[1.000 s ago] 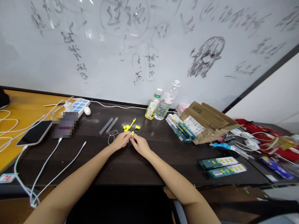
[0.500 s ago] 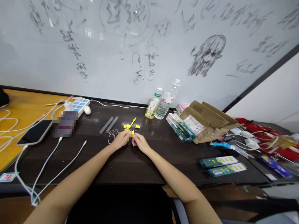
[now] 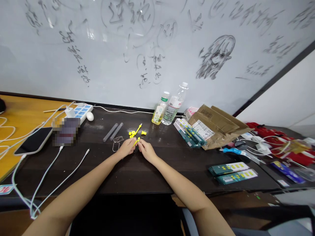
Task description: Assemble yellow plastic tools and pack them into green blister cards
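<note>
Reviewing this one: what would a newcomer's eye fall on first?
Probably the long-haired figure drawing at the whiteboard's upper right. Next, the loose bright yellow pieces on the dark table, just beyond the left hand and right hand, with more yellow between them. Two bottles stand farther back, before the board.

A whiteboard stands behind a dark, seemingly wooden desk.
</note>
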A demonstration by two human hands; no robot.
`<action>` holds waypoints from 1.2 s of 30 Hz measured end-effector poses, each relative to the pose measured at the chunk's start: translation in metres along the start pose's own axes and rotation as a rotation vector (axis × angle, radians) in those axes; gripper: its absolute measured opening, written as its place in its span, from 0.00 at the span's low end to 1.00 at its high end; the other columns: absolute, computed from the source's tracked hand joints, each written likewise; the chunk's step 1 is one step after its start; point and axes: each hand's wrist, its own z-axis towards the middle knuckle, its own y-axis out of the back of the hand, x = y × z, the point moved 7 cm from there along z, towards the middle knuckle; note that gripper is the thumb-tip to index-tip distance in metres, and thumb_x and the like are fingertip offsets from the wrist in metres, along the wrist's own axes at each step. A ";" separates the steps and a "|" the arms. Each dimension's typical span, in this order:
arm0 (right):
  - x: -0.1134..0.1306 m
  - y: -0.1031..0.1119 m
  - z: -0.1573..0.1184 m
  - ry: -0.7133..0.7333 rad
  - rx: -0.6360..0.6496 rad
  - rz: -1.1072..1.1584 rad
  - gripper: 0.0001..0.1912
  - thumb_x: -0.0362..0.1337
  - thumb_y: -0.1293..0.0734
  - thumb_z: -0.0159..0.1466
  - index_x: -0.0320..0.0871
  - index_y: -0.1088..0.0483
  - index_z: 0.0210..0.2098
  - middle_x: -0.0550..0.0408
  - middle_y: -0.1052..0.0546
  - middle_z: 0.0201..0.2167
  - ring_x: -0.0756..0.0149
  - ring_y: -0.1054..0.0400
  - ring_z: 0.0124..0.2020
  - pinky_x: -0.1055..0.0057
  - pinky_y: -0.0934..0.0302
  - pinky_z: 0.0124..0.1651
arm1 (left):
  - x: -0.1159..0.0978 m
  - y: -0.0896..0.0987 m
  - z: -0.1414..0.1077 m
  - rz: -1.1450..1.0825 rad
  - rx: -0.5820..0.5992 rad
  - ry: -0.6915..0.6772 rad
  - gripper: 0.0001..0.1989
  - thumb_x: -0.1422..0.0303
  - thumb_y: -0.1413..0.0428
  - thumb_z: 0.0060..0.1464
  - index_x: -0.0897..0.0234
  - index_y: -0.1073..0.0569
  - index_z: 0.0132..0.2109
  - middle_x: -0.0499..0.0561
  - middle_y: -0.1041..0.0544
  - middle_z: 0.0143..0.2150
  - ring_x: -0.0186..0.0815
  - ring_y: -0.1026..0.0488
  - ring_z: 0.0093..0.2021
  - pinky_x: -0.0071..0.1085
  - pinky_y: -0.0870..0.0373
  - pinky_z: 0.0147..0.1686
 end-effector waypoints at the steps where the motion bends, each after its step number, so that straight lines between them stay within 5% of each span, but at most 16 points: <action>1: 0.000 0.001 0.001 0.009 0.001 -0.037 0.13 0.41 0.46 0.68 0.45 0.39 0.29 0.61 0.35 0.20 0.70 0.40 0.22 0.75 0.48 0.31 | 0.001 0.000 0.000 -0.005 -0.007 0.024 0.20 0.51 0.55 0.58 0.63 0.40 0.29 0.37 0.49 0.15 0.21 0.53 0.12 0.19 0.54 0.11; 12: -0.007 0.003 0.004 0.083 -0.005 -0.317 0.13 0.39 0.47 0.69 0.44 0.36 0.31 0.54 0.29 0.28 0.66 0.35 0.31 0.73 0.47 0.35 | 0.005 -0.004 -0.001 -0.002 -0.040 0.095 0.19 0.53 0.58 0.59 0.62 0.42 0.28 0.37 0.51 0.15 0.23 0.55 0.12 0.21 0.56 0.13; 18: 0.001 0.006 0.001 0.068 -0.021 -0.154 0.09 0.39 0.44 0.66 0.45 0.35 0.33 0.56 0.30 0.30 0.67 0.37 0.31 0.73 0.44 0.37 | -0.024 0.007 -0.006 0.633 -0.066 -0.258 0.17 0.60 0.60 0.61 0.63 0.35 0.29 0.48 0.33 0.23 0.32 0.35 0.24 0.27 0.39 0.27; 24: -0.001 0.008 0.001 -0.023 -0.119 0.138 0.08 0.42 0.39 0.62 0.45 0.37 0.36 0.61 0.35 0.24 0.71 0.40 0.24 0.74 0.44 0.30 | -0.030 0.000 -0.014 1.073 0.001 -0.259 0.15 0.62 0.59 0.62 0.63 0.30 0.40 0.55 0.25 0.31 0.39 0.28 0.31 0.29 0.39 0.33; 31: -0.015 0.006 0.007 -0.151 -0.088 0.489 0.15 0.49 0.38 0.61 0.45 0.42 0.30 0.63 0.32 0.20 0.74 0.41 0.19 0.75 0.43 0.23 | -0.037 0.000 -0.014 0.841 0.015 -0.313 0.14 0.61 0.56 0.61 0.62 0.30 0.35 0.50 0.26 0.30 0.36 0.29 0.31 0.27 0.39 0.33; 36: -0.018 0.006 0.010 -0.153 -0.031 0.606 0.17 0.49 0.33 0.56 0.46 0.45 0.29 0.59 0.26 0.24 0.72 0.35 0.21 0.72 0.37 0.27 | -0.032 0.001 -0.010 0.799 0.074 -0.340 0.13 0.63 0.56 0.60 0.63 0.30 0.35 0.50 0.25 0.32 0.36 0.28 0.33 0.27 0.39 0.35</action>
